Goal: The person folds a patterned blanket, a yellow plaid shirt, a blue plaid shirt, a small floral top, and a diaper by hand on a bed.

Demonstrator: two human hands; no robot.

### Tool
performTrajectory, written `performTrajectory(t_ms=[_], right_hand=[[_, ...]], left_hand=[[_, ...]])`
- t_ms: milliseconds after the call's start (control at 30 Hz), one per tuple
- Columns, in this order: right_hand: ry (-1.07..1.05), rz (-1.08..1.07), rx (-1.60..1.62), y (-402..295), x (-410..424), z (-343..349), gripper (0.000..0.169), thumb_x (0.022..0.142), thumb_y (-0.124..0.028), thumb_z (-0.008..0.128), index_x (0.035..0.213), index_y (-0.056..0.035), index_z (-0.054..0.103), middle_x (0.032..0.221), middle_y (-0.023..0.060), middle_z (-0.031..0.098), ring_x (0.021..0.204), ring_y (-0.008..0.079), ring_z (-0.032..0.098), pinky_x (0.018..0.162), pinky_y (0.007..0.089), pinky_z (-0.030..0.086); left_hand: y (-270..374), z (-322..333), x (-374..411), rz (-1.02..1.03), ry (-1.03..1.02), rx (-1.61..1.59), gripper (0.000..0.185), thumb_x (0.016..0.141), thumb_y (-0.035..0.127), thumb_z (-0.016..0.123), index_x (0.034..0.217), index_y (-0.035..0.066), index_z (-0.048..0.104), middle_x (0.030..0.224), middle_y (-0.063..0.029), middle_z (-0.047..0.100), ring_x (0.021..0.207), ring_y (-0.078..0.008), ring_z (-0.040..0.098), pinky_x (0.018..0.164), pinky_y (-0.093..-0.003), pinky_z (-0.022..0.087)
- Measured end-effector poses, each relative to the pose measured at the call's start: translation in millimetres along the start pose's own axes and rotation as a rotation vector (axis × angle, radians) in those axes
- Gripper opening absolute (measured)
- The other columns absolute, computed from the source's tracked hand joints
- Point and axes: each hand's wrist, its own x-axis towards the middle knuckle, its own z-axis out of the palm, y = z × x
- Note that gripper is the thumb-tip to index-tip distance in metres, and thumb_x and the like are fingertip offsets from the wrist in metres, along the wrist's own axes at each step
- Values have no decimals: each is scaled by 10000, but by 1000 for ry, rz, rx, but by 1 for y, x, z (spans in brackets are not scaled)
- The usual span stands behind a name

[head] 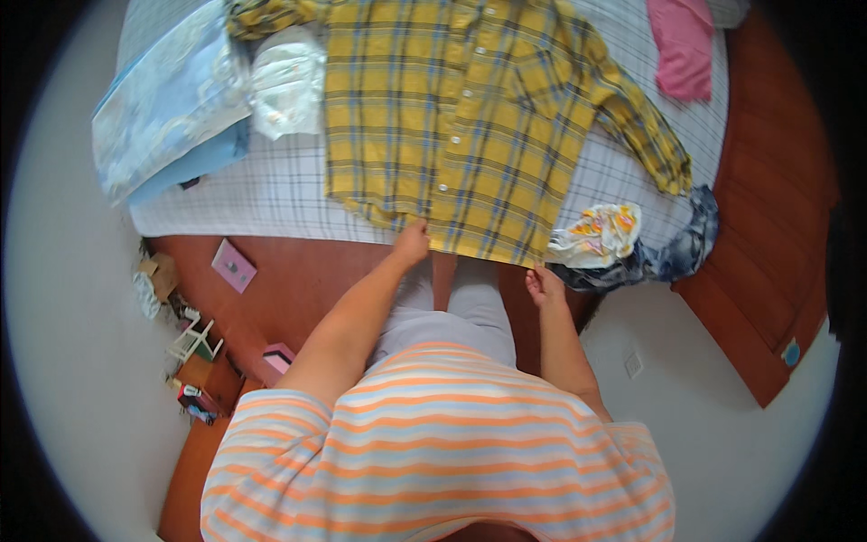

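Note:
A yellow plaid button-up shirt [386, 115] lies front side up across the bed, its hem reaching over the near edge. My left hand [412, 242] grips the hem left of the button placket. At the hem's right corner, my right hand [544, 284] pinches the cloth between thumb and fingers. One sleeve stretches out to the right, while the other is bunched at the upper left. The collar is beyond the top of the picture. Beside my right hand lie a crumpled white cloth with an orange pattern [599, 237] and a dark blue mottled garment [684, 237].
The bed [284, 203] has a white checked sheet. On its left are a light blue folded bedding item [176, 101] and a white diaper [288, 85]; a pink cloth [684, 51] lies upper right. A pink box [234, 265] rests on the reddish floor. A wooden panel [758, 203] flanks the right.

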Motion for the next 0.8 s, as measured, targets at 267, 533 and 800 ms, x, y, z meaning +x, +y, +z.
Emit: performTrajectory(t_ms=[267, 533, 800], right_hand=[[239, -28, -651, -15, -6, 41, 110, 873, -158, 511, 881, -50, 529, 657, 61, 562, 481, 181, 570, 389, 277, 470], [-231, -868, -1190, 2, -84, 162, 186, 799, -187, 604, 737, -37, 514, 648, 105, 570, 536, 236, 568, 478, 339, 448], [-316, -1467, -1657, 41, -85, 266, 199, 744, -149, 638, 870, -88, 497, 861, 99, 485, 793, 293, 544, 640, 376, 460]], left_hand=[[-11, -24, -11, -90, 97, -66, 56, 822, 72, 507, 813, 17, 508, 577, -89, 563, 502, -158, 568, 469, -320, 450], [-33, -139, -10, -268, 638, -80, 178, 794, 205, 544, 878, 55, 500, 834, -160, 614, 816, -337, 596, 687, -429, 454], [-10, -170, 0, -272, 725, 179, 233, 832, 183, 500, 1020, 82, 403, 864, -149, 595, 784, -355, 585, 657, -451, 446]])
